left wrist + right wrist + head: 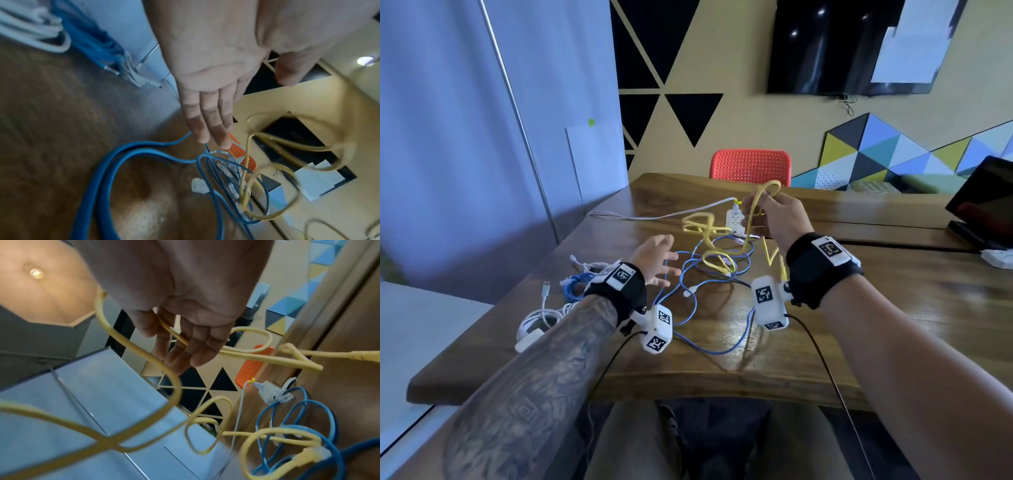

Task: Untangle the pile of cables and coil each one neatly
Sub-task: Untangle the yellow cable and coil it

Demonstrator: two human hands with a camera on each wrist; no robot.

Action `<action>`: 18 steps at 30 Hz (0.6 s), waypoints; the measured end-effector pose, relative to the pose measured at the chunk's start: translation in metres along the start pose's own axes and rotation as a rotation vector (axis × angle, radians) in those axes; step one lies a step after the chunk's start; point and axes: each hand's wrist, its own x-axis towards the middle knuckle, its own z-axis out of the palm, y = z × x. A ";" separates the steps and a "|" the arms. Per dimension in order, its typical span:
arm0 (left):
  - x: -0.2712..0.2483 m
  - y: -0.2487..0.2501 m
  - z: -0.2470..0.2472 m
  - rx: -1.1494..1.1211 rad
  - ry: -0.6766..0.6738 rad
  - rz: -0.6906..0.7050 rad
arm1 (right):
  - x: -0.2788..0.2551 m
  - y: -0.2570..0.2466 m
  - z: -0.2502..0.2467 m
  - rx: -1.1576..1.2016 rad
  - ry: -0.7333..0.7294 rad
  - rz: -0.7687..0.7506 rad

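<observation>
We find a wooden table (859,325) set against a yellow wall with black triangles, an orange chair (751,163) standing at its far edge and a dark screen mounted above.

The right hand (774,214) is raised above the table's middle. In the right wrist view its fingers (197,344) are curled loosely around the yellow cable (705,228), one strand running across the palm between thumb and fingers. From this hold the cable rises in a loop above the hand and hangs down in several slack loops to the table, both ahead of the hand and beneath its wrist. Its lower loops lie over the blue cable (709,308), and a yellow connector end rests among the blue strands.

The left hand (654,260) hovers over the near-left part of the tangle with fingers straight and spread, holding nothing. In the left wrist view its fingertips (205,136) sit just above a thin blue strand; we cannot tell whether they touch it.

The blue cable sprawls in open loops across the table between the two wrists. A white power strip (735,221) lies beyond the tangle, with its white lead running off left. Left of the left wrist we note a bundled blue cable (575,286) and a coiled white cable (541,317), both apart from the main pile.
</observation>
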 end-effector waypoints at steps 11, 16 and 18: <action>0.010 0.007 0.042 0.161 -0.007 0.373 | -0.011 -0.006 0.003 0.206 -0.192 0.045; 0.007 0.027 0.037 -0.098 0.092 0.456 | -0.003 -0.014 -0.016 0.267 -0.072 -0.017; 0.006 0.036 0.030 -0.208 0.204 0.475 | 0.000 -0.018 -0.025 0.245 -0.001 -0.080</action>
